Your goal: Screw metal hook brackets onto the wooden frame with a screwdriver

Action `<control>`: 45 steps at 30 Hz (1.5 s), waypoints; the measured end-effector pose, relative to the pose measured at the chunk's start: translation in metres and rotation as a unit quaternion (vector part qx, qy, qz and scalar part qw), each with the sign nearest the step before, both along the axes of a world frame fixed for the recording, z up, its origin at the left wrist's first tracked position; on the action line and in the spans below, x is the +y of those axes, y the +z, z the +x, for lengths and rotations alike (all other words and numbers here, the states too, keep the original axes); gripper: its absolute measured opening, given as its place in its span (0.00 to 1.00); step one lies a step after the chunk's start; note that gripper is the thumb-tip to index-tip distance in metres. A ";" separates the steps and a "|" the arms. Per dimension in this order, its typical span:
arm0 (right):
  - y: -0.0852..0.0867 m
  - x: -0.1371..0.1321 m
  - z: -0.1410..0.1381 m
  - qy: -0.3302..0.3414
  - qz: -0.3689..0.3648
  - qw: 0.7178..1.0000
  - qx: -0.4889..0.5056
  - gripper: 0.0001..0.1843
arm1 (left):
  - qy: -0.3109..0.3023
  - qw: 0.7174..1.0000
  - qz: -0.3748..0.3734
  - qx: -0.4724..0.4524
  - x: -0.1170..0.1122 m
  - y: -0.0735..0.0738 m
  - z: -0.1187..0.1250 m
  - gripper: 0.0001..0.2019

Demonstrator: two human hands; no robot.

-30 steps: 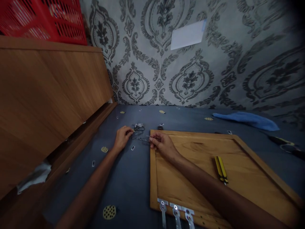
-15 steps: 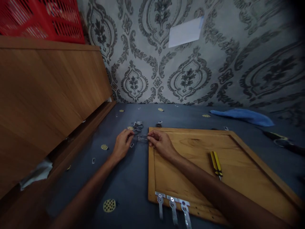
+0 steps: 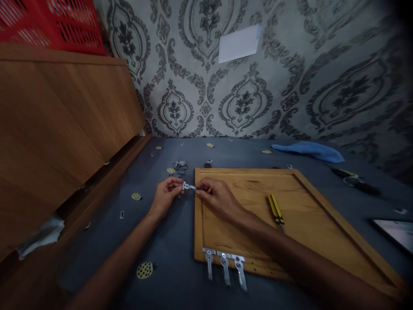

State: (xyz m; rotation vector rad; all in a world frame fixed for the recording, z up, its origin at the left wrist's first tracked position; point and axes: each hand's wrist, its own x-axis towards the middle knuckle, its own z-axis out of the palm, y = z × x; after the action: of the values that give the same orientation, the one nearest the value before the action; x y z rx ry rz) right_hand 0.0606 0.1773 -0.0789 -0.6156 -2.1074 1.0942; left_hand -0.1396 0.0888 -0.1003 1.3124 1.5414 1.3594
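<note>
Evidently, you keep the small metal piece (image 3: 188,186) steady by pinching both ends: your left hand (image 3: 164,196) closed narrowly on one, your right hand (image 3: 217,196) on the other. It is beside the far-left corner of the wooden panel (image 3: 226,232), near some loose metal parts (image 3: 181,165). Three metal strips (image 3: 226,272) jut past the panel's near edge; a yellow-handled screwdriver (image 3: 274,206) lies on it, presumably for easy reach. Below spreads a blue-grey patterned surface (image 3: 161,258); a wooden cabinet (image 3: 64,120) stands left, patterned wallpaper (image 3: 206,82) behind.
</note>
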 end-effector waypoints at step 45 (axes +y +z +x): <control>-0.012 -0.151 0.158 -0.117 -0.294 0.948 -0.021 0.14 | -0.269 0.870 0.035 0.412 -0.079 0.049 0.143 0.25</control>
State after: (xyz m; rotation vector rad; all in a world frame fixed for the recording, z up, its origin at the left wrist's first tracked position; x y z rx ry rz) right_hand 0.2185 0.0267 -0.0906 -1.1427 -1.6677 1.5829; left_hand 0.0034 0.0094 -0.0513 2.3395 1.4258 0.4971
